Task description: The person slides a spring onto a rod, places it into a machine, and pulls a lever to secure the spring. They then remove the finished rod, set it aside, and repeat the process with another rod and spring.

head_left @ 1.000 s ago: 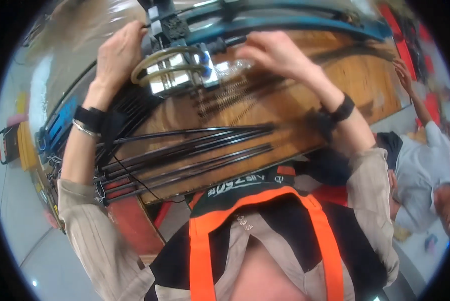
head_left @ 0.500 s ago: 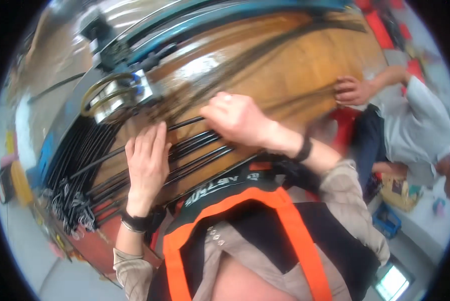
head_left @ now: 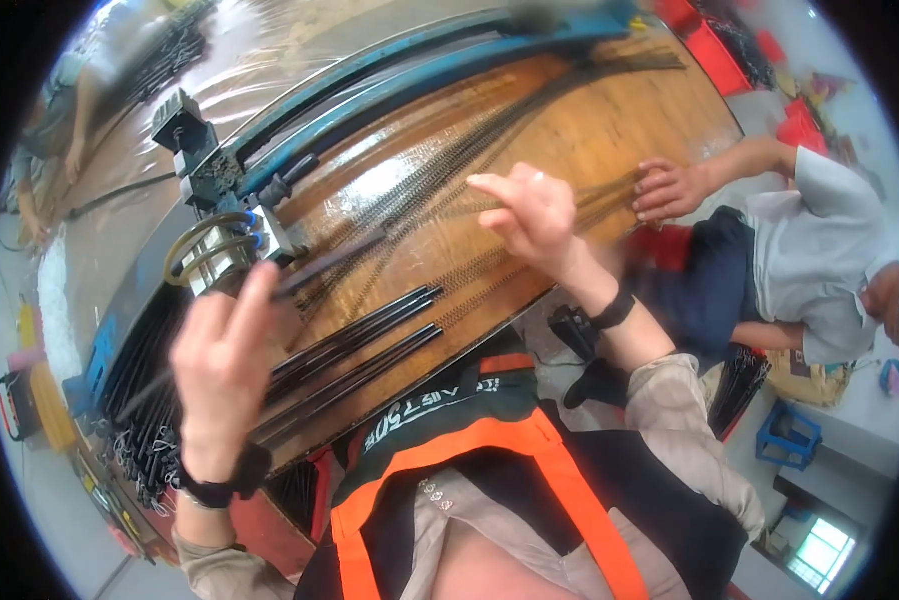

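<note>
My left hand (head_left: 224, 360), smeared by motion, is at the left side of the wooden table, closed on a black tube (head_left: 334, 262). The tube slants up to the right past its fingers and is blurred too. My right hand (head_left: 534, 215) is over the middle of the table. Its index finger points left and its thumb stands apart, with the other fingers curled. Long thin coiled strands (head_left: 439, 150) lie below and beyond it. Several black tubes (head_left: 359, 325) lie side by side nearer me, with coiled strands (head_left: 479, 290) running from their right ends.
A metal clamp device with hoses (head_left: 219, 245) stands at the left, joined to a long blue rail (head_left: 389, 75). Bundled black rods (head_left: 139, 370) with looped ends hang at the left edge. A co-worker's hand (head_left: 659, 190) rests on strands at the right. Red bins (head_left: 714, 60) stand beyond.
My left hand has moved left and nearer me, off the row of tubes. My right hand has moved right, away from the tube's end, and its fingers have opened.
</note>
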Available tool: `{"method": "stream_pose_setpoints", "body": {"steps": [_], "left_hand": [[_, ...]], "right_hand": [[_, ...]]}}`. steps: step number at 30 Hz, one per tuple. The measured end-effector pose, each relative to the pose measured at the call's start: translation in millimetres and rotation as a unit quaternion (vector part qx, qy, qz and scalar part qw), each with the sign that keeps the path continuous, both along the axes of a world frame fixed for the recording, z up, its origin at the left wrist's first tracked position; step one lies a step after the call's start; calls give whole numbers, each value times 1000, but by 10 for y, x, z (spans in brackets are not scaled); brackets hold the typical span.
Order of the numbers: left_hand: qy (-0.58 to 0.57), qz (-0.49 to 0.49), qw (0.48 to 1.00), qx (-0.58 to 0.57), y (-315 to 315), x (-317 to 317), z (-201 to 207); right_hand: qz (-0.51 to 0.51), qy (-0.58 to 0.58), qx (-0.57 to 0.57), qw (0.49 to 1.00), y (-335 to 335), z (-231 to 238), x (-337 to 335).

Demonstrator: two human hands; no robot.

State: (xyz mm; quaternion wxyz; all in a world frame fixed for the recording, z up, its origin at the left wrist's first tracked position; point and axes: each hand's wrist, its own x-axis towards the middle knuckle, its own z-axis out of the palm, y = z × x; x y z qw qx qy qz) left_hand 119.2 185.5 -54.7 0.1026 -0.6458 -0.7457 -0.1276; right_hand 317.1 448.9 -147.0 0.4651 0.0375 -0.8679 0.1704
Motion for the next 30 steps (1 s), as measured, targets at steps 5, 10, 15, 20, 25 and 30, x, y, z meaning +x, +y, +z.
{"method": "stream_pose_setpoints", "body": {"steps": [5,10,15,20,25,30], "left_hand": [[121,90,979,134,-345,-668,720],[193,211,938,195,-913,-1193,1102],[54,315,930,184,-1076,-1128,981],[32,308,933,182,-1603,-1220,643],[-24,340,926,160,-1722,-1312,410],[-25,317,933,168,-1554,-1447,333]], "right_hand": [[-51,44,-40,997,273,-45,-342],[16,-111,-191,975,306,1,-1224],[223,-136,-222,939,-321,563,-2364],[224,-142,-51,963,-528,533,-2897],[228,-156,0,961,-662,518,-3071],[116,-123,186,968,-538,560,-3001]]}}
